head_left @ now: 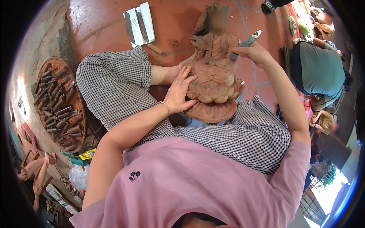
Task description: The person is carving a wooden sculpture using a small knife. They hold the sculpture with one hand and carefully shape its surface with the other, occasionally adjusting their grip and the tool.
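Note:
A carved reddish-brown wooden statue [215,76] of a seated figure on a lotus base stands between my bent legs. My left hand [179,90] lies on its left side, fingers spread and touching the folds of the carving. On the other side, my right hand [256,54] is closed around a flat blue-grey strip with a ragged whitish tip [249,41]. The strip's lower end is close to the statue's right shoulder and arm; whether it touches the wood I cannot tell. The kind of tool is unclear.
A round tray [84,142] of many wood-handled carving tools stands at my left. Two long dark pieces [141,26] lie on white paper [150,15] on the red tiled floor [102,17]. Beside it is a short wooden stick [157,49]. Other people [319,70] sit at the right.

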`<state>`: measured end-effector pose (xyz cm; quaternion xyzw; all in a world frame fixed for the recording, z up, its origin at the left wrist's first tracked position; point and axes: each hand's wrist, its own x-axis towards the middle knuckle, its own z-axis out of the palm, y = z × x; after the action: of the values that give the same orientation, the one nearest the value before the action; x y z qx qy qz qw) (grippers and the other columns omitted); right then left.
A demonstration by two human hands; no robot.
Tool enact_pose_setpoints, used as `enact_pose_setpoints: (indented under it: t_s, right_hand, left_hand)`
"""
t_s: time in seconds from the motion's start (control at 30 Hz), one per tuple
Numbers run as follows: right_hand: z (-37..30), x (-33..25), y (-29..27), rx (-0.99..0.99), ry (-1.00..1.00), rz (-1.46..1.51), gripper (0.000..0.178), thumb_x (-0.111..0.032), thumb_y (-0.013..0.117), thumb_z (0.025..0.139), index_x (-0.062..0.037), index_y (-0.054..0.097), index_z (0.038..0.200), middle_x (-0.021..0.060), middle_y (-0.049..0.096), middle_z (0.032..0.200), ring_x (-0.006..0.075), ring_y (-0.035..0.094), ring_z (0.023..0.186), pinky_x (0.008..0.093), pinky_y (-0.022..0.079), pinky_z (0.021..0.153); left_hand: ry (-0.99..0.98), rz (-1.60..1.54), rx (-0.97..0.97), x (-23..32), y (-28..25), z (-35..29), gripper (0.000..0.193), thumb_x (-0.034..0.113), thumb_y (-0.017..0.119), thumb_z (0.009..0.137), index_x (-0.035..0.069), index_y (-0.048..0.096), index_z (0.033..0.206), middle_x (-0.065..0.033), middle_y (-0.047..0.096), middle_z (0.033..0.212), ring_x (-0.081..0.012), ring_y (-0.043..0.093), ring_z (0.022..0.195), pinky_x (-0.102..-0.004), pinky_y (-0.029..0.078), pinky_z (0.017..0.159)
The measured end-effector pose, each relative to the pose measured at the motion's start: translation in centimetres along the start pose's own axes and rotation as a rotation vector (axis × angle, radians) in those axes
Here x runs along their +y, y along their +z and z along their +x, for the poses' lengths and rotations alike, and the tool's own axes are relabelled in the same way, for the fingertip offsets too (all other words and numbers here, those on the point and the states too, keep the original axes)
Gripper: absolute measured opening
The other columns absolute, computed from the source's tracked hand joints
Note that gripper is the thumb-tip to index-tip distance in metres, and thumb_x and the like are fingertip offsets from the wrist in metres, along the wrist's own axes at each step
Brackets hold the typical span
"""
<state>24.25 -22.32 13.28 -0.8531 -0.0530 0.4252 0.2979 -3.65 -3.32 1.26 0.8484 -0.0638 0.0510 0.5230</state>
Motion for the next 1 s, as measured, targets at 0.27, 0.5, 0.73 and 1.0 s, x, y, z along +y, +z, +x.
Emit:
enact_pose_setpoints:
  t_s: [0.27, 0.5, 0.73, 1.0]
  right_hand:
    - [-0.3, -3.6, 2.2, -0.024, 0.041, -0.296, 0.034, -0.025, 0.077, 0.076, 0.0032, 0.071, 0.095, 0.0102, 0.069, 0.090, 0.0196, 0.061, 0.088, 0.0337, 0.045, 0.082]
    - [0.3, -4.7, 1.9, -0.016, 0.076, -0.280, 0.025, -0.015, 0.073, 0.079, 0.0037, 0.071, 0.096, 0.0123, 0.070, 0.088, 0.0202, 0.064, 0.081, 0.0346, 0.053, 0.069]
    - [1.6, -3.1, 2.2, 0.008, 0.043, -0.278, 0.021, -0.016, 0.072, 0.077, 0.0026, 0.070, 0.087, 0.0091, 0.068, 0.079, 0.0181, 0.063, 0.072, 0.0330, 0.051, 0.059]
    - [2.0, -2.4, 2.2, 0.014, 0.060, -0.305, 0.028, -0.021, 0.072, 0.077, 0.0050, 0.069, 0.087, 0.0103, 0.067, 0.079, 0.0202, 0.064, 0.072, 0.0341, 0.053, 0.065]
  left_hand:
    - [0.006, -0.022, 0.007, -0.1, 0.1, 0.1, 0.087, 0.024, 0.081, 0.066, 0.010, 0.036, 0.140, -0.0222, 0.018, 0.156, -0.0452, 0.018, 0.145, -0.0512, 0.026, 0.115]
    - [-0.001, -0.026, 0.007, 0.1, 0.1, 0.2, 0.086, 0.024, 0.081, 0.066, 0.010, 0.037, 0.139, -0.0225, 0.020, 0.156, -0.0456, 0.018, 0.144, -0.0514, 0.028, 0.114]
    - [0.004, -0.009, 0.013, 0.0, 0.2, 0.1, 0.086, 0.025, 0.081, 0.067, 0.011, 0.037, 0.139, -0.0222, 0.021, 0.156, -0.0453, 0.018, 0.144, -0.0512, 0.028, 0.114]
    - [0.000, -0.019, 0.002, -0.1, 0.2, 0.2, 0.086, 0.026, 0.081, 0.067, 0.010, 0.037, 0.139, -0.0219, 0.021, 0.156, -0.0447, 0.018, 0.145, -0.0512, 0.027, 0.114]
